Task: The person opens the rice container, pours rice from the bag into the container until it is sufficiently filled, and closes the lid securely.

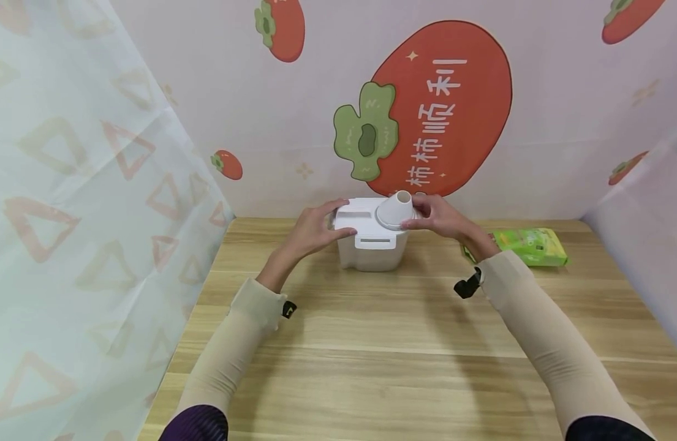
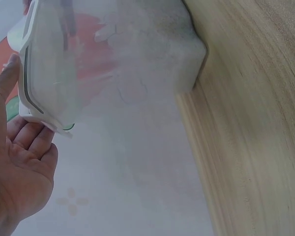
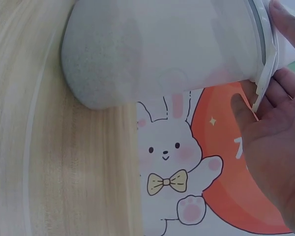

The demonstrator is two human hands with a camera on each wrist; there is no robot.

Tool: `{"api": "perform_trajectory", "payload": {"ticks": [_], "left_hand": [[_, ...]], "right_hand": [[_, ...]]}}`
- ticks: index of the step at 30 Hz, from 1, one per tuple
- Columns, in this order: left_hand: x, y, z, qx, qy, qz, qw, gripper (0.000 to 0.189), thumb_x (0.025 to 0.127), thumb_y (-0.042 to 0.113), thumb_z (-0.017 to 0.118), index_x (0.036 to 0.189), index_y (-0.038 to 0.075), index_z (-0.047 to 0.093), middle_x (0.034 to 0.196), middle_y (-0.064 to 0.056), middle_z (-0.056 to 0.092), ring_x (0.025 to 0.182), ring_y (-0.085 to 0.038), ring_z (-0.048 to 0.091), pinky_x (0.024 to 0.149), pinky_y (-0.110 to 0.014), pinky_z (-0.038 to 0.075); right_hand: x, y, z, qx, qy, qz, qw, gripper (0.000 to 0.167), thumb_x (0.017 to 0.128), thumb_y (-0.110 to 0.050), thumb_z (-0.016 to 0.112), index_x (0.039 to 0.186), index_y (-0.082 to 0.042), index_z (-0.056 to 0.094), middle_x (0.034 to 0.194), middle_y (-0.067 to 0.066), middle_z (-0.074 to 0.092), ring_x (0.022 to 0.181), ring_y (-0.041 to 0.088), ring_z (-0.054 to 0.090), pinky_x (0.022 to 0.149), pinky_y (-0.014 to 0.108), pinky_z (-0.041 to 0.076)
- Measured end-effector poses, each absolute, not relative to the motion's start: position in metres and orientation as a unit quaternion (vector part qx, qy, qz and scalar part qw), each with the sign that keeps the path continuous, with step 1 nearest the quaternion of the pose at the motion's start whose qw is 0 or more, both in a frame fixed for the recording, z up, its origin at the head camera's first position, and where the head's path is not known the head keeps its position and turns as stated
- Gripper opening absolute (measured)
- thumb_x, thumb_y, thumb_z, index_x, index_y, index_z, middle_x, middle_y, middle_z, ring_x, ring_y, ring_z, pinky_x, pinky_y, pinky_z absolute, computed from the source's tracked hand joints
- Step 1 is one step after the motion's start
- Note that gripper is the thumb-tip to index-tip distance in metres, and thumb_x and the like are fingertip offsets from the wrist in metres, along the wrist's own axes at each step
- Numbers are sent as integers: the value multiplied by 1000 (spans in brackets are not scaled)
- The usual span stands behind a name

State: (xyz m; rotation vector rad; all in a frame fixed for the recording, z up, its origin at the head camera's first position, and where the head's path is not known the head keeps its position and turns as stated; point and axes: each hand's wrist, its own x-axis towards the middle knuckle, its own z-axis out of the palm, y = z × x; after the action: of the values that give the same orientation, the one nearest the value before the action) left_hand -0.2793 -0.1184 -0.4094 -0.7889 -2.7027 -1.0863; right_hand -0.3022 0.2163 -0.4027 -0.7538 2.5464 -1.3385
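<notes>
A translucent plastic storage container (image 1: 371, 257) with a white lid (image 1: 356, 222) stands on the table near the back wall. Greyish contents (image 3: 96, 64) lie in its lower part. On the lid's right side rises a white cone-shaped spout (image 1: 394, 211). My left hand (image 1: 312, 231) grips the lid's left end, thumb along the front and fingers at the far side. At the other end my right hand (image 1: 440, 217) holds the lid's rim, thumb near the spout's base. The wrist views show side flaps of the lid, a left flap (image 2: 64, 132) and a right flap (image 3: 259, 96), angled outward beside the fingers.
A green soft packet (image 1: 531, 246) lies on the wooden table (image 1: 371, 355) to the right, partly behind my right forearm. Behind the container stands a wall covering (image 1: 294, 122) printed with persimmons; a patterned sheet (image 1: 95, 245) rises along the left edge.
</notes>
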Motion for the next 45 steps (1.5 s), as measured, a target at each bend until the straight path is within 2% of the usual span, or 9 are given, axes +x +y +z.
{"api": "perform_trajectory", "payload": {"ticks": [7,10,12,14,16,21,23,34,45], "left_hand": [[-279,-116,-408,-261,-896,-357,43,72,87,41,89,147,10,63,145,-10,67,129,-27,65,110,-42,51],[-279,-115,-407,-263,-896,-357,36,73,87,39,89,148,9,61,148,-10,64,135,-27,62,114,-42,49],[-279,-114,-405,-267,-896,-353,34,75,88,39,89,150,9,60,151,-10,62,138,-27,59,116,-42,47],[-280,-113,-404,-277,-895,-347,35,76,88,39,89,151,9,59,153,-10,61,141,-28,57,118,-42,45],[-281,-111,-402,-292,-893,-340,42,76,88,38,89,151,7,59,154,-10,59,143,-27,55,123,-41,39],[-281,-107,-394,-337,-883,-321,62,75,88,30,89,150,1,58,156,-14,57,149,-26,49,131,-42,25],[-280,-106,-390,-348,-883,-308,64,76,89,30,88,151,-1,56,157,-15,55,151,-26,46,131,-42,23],[-278,-109,-381,-367,-897,-241,42,79,93,38,84,156,4,52,162,-12,50,152,-27,44,127,-40,33],[-278,-110,-379,-374,-896,-238,15,79,93,36,84,156,2,51,164,-14,46,154,-28,41,128,-40,31]], "right_hand": [[-299,220,-401,-239,865,-434,83,56,91,-17,85,142,-7,66,117,10,67,102,24,53,82,31,45],[-297,223,-400,-239,877,-410,73,59,90,-24,86,143,-8,66,123,10,68,109,25,55,92,37,48],[-295,226,-399,-237,884,-397,64,65,89,-27,87,145,-6,64,132,13,68,118,28,58,104,45,50],[-293,230,-400,-233,890,-388,56,70,88,-29,88,148,-4,62,142,15,65,129,31,58,114,52,48],[-290,235,-400,-231,889,-391,54,71,87,-26,89,148,-2,61,147,18,61,136,36,57,116,58,45],[-287,242,-400,-244,885,-395,45,68,86,-16,90,145,2,62,142,20,64,128,37,62,111,60,49],[-286,244,-399,-252,885,-389,40,67,85,-14,91,144,2,63,138,19,67,123,35,65,108,59,52],[-290,250,-393,-277,892,-356,39,55,86,-14,90,135,2,71,128,18,74,113,41,71,99,56,58],[-294,246,-399,-287,883,-368,43,48,86,-11,90,128,5,74,115,17,78,106,37,75,96,52,59]]}}
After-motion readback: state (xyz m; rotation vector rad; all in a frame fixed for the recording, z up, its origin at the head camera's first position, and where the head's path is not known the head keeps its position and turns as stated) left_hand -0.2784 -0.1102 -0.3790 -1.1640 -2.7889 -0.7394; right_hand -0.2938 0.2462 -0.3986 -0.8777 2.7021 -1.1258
